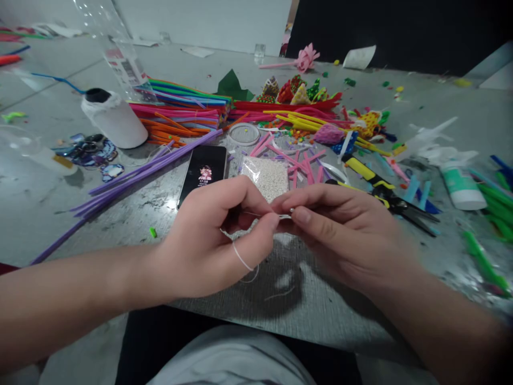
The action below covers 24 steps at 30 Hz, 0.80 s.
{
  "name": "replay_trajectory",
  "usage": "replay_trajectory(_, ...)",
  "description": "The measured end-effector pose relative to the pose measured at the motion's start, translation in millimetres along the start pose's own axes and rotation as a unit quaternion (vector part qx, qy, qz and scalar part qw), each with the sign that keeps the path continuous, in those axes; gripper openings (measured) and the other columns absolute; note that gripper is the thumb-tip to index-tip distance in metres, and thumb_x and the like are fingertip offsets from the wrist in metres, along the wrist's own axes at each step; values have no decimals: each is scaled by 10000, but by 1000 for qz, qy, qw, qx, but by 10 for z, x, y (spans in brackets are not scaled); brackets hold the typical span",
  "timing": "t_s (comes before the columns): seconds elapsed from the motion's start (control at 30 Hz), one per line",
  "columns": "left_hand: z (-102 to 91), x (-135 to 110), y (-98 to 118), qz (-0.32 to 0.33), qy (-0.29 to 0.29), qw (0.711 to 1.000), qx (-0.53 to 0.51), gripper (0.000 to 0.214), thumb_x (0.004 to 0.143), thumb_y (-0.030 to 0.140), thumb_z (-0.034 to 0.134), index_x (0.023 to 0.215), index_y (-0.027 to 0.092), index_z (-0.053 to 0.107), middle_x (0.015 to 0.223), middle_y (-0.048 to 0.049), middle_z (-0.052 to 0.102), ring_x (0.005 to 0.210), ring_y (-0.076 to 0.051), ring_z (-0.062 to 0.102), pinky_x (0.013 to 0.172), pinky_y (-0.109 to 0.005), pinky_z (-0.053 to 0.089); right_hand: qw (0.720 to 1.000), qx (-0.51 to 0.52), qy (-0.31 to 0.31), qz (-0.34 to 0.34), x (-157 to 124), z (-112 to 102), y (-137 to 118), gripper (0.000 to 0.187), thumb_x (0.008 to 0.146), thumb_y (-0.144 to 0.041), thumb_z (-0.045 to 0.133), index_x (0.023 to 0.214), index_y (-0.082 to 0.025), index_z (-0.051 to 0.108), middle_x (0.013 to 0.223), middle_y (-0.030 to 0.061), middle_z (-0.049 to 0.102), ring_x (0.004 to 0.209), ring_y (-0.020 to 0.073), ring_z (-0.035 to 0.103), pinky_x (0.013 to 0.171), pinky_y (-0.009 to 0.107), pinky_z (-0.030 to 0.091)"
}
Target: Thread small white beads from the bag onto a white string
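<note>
My left hand (216,235) pinches a thin white thread (242,258), which loops over the thumb and hangs below it. Close against its fingertips, my right hand (340,230) grips a small white curved piece (285,216) between thumb and fingers. A tiny shiny bead (292,210) shows by the right thumb tip. How the thread and this piece join is hidden by the fingers. Just behind the hands lies a clear bag of small white beads (267,174). A phone (206,166) with its screen lit rests to the left of the bag.
Purple pipe cleaners (148,168) lie at left beside a white thread spool (114,117). A clear plastic bottle (124,67) stands behind. Black-and-yellow pliers (379,184), pink strips (306,168) and a white glue bottle (463,182) are at right. Bundled coloured pipe cleaners (180,115) lie farther back.
</note>
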<state>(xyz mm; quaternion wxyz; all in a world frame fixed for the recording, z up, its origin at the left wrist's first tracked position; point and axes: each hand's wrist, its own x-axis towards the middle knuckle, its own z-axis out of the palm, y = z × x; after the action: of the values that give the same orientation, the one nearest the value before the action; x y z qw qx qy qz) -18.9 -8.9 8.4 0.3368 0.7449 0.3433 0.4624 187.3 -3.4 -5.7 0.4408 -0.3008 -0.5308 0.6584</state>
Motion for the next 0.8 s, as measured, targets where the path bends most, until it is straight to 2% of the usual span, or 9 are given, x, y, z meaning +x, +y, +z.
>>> replay_trajectory(0.1,0,-1,14,29,11,1000,3,138,866,122,671,799,201,579,647,35,519,549,-96,451,481,-272,382,1000,25,-2,9,-6,29,-16,113,966,-204,727,1019,-270,802,1050,-14,809,1004,103,777,949,203,626)
replay_trajectory(0.27,10,-26,28,23,23,999,16,168,874,145,668,794,231,548,645,37,513,549,-103,448,494,-284,383,998,56,-9,19,-7,74,-29,114,976,-197,712,1004,-265,800,1061,-26,805,1018,86,771,974,178,611)
replay_trajectory(0.8,-17,-19,67,42,5,994,103,238,891,160,629,781,262,445,634,41,485,563,-115,458,540,-310,410,993,106,10,56,6,168,-77,90,962,-188,715,931,-244,779,1005,-2,806,956,104,786,871,177,642)
